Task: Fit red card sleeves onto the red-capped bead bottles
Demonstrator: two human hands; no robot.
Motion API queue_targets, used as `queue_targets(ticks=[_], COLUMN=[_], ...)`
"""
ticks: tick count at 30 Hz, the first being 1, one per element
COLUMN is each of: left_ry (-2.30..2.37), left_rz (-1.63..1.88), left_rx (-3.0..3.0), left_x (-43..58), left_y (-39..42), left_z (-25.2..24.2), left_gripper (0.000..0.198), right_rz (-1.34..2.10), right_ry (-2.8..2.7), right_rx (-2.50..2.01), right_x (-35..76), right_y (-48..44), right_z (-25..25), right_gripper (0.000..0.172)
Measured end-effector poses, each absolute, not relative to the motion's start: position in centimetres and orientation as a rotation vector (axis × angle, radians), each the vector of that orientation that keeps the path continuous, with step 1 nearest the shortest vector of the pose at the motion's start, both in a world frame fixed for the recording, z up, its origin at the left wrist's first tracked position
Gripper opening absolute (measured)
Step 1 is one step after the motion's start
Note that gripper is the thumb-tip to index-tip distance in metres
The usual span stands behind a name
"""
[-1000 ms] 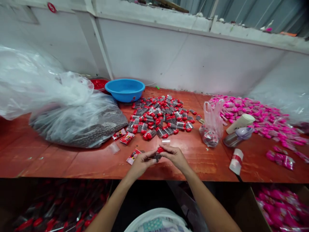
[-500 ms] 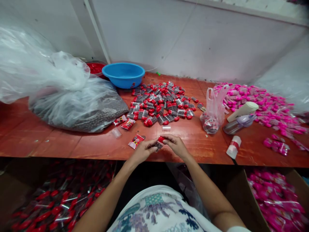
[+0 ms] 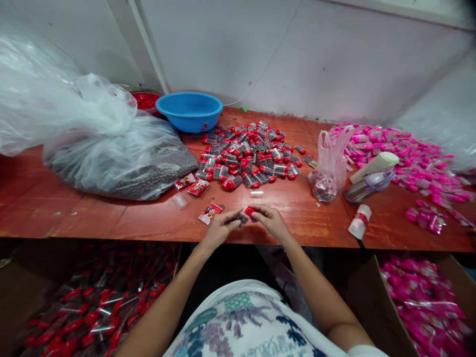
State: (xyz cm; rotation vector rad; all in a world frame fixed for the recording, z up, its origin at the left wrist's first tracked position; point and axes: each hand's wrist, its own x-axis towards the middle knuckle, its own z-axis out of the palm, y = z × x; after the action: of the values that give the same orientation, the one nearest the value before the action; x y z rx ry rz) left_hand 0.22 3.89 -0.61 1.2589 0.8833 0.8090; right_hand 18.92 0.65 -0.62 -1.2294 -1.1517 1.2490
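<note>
Above the front of the table, my left hand (image 3: 222, 226) has its fingers closed around a small clear container of dark beads (image 3: 242, 218). My right hand (image 3: 268, 221) pinches a red cap (image 3: 250, 212) at the container's right end. Whether cap and container still touch is too small to tell. Just left of my left hand lies a red printed packet (image 3: 210, 213). A short clear tube (image 3: 256, 194) lies beyond my hands. Farther back is a heap of red-capped containers with dark contents (image 3: 256, 153).
On the left sits a large clear bag of dark beads (image 3: 122, 168), near a blue basin (image 3: 189, 111). To the right are a knotted plastic bag (image 3: 327, 173), a bottle (image 3: 366, 187), a paper roll (image 3: 360, 222) and pink items (image 3: 401, 153). Boxes of red (image 3: 92, 312) and pink pieces (image 3: 427, 302) stand below.
The red cap in my right hand has shifted slightly right, and more of the dark beads shows between my hands. The view has tilted slightly downward.
</note>
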Motion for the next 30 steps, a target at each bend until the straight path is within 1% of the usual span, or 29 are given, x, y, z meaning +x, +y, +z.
queue_targets(ticks=[8, 15, 19, 21, 25, 26, 28, 30], left_ry=[0.824, 0.898, 0.904, 0.903, 0.916, 0.914, 0.926, 0.972], left_rz=[0.719, 0.790, 0.799, 0.822, 0.872, 0.865, 0.848, 0.883], left_rx=[1.419, 1.292, 1.285, 1.278, 1.231, 1.218, 1.210, 1.226], left_x=[0.2, 0.6, 0.7, 0.8, 1.0, 1.0, 1.1, 1.4], left_y=[3.7, 3.5, 3.6, 3.6, 3.5, 3.5, 3.7, 4.0], left_z=[-1.2, -2.1, -3.1, -3.8, -4.4, -4.3, -4.2, -4.1], left_gripper=[0.045, 0.049, 0.047, 0.047, 0.054, 0.056, 0.055, 0.046], right_rz=[1.158, 1.072, 0.978, 0.845, 0.477, 0.394, 0.267, 0.188], right_ry=[-1.171, -1.308, -1.377, -1.520, -1.909, -1.970, -2.041, -2.069], right_rx=[-1.273, -1.289, -1.328, -1.344, -1.331, -1.337, -1.348, -1.318], right_x=[18.4, 18.6, 18.2, 18.0, 17.8, 17.8, 17.7, 17.4], right_y=[0.2, 0.0, -0.1, -0.2, -0.5, -0.5, -0.4, -0.2], right_z=[-1.8, -2.4, -3.4, -3.8, -4.4, -4.5, -4.6, -4.8], right_gripper=[0.027, 0.028, 0.028, 0.035, 0.071, 0.075, 0.075, 0.073])
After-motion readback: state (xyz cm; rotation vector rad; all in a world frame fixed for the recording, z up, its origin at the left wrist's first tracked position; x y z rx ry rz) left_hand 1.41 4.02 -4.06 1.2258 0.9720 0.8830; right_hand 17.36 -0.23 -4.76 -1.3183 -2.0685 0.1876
